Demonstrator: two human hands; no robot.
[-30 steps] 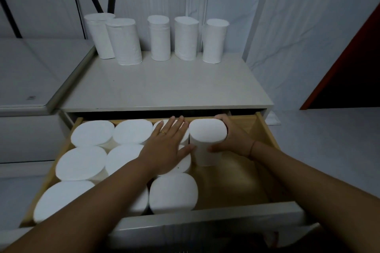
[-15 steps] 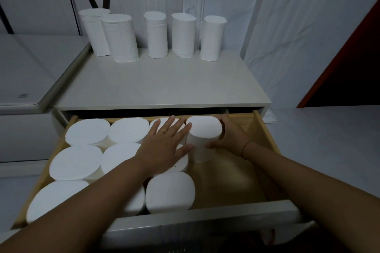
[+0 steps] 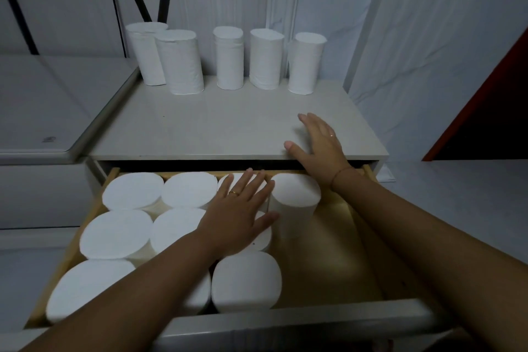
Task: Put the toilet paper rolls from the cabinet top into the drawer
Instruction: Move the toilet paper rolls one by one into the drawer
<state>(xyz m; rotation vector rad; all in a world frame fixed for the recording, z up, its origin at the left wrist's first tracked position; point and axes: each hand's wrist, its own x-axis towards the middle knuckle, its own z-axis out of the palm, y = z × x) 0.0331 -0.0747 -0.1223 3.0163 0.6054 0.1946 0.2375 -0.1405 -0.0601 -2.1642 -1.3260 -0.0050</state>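
Observation:
Several white toilet paper rolls (image 3: pixel 228 58) stand upright along the back of the pale cabinet top (image 3: pixel 200 128). The wooden drawer (image 3: pixel 337 251) below is pulled out, with several rolls standing in it on the left and middle. One roll (image 3: pixel 294 200) stands alone at the back, right of the others. My left hand (image 3: pixel 238 211) lies flat, fingers spread, on the tops of the drawer rolls beside that roll. My right hand (image 3: pixel 320 140) hovers open over the cabinet top's front right, holding nothing.
A low grey surface (image 3: pixel 43 106) adjoins the cabinet on the left. White draped walls rise behind and to the right. A dark red edge (image 3: pixel 480 106) shows at far right. The drawer's right part shows bare wood.
My right hand let go of the roll at the drawer's back and rose over the cabinet top. The left hand stayed on the drawer rolls.

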